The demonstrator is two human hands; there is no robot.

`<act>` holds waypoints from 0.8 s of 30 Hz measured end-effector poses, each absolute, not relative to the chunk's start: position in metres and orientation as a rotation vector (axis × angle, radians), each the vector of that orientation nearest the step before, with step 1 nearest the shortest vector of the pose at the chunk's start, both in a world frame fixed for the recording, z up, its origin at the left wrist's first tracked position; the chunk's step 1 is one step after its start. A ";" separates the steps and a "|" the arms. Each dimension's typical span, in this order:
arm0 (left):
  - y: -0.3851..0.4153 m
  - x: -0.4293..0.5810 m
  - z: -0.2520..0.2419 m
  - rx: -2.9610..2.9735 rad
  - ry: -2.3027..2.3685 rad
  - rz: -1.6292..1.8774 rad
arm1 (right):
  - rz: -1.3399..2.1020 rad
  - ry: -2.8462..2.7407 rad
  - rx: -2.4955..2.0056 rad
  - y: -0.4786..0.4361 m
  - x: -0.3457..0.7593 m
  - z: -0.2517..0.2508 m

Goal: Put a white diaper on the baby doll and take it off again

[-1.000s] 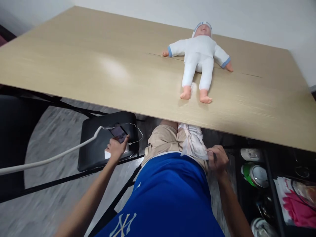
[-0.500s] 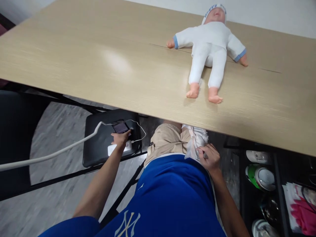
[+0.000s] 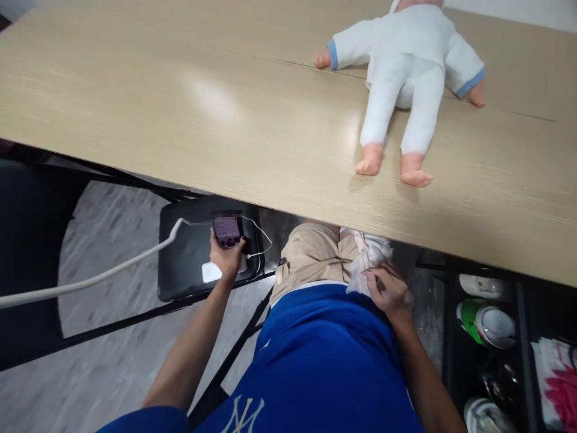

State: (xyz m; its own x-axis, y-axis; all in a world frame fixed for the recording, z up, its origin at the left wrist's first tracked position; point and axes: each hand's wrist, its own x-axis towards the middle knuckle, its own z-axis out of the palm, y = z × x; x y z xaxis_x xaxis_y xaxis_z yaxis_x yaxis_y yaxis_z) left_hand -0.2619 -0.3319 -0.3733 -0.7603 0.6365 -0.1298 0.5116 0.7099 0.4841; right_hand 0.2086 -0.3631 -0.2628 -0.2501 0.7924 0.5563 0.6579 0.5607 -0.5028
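A phone (image 3: 228, 231) with a lit screen is gripped in my left hand (image 3: 226, 260), over the seat of a black chair (image 3: 180, 255). Thin white cables run near the phone. Behind my left wrist, a white device (image 3: 211, 272) lies on that seat, partly covered. My right hand (image 3: 388, 287) is at my lap with its fingers curled on a crumpled white cloth (image 3: 370, 251), which looks thin and partly see-through. On the table (image 3: 157, 120) lies a baby doll (image 3: 408, 72) on its back, in a white suit with blue cuffs. Its head is mostly cut off by the frame.
A thick white cable (image 3: 103, 278) stretches in from the left toward the chair. Under the table at right, a dark shelf holds a green and white container (image 3: 484, 323), other containers and something pink (image 3: 563, 394). The table's front edge crosses above my thighs.
My left hand has raised the phone from the seat and turned its screen toward me. My right hand stays by the white cloth. The view has shifted, moving the doll's head out of frame.
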 end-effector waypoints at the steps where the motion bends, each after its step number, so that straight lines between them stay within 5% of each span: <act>1: -0.333 -0.261 -0.373 0.907 2.638 0.642 | 0.215 -1.988 -1.171 -0.363 0.209 -0.264; 24: -0.340 -0.263 -0.394 1.081 2.538 1.216 | 0.253 -1.975 -1.158 -0.361 0.205 -0.268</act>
State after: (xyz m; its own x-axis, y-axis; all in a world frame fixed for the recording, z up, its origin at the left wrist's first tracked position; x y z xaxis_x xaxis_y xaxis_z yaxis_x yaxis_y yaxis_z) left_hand -0.2634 -0.3405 -0.3938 -0.7358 0.6524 0.1815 0.5501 0.4196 0.7220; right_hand 0.2054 -0.3608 -0.2683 -0.2469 0.8008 0.5456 0.6377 0.5582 -0.5308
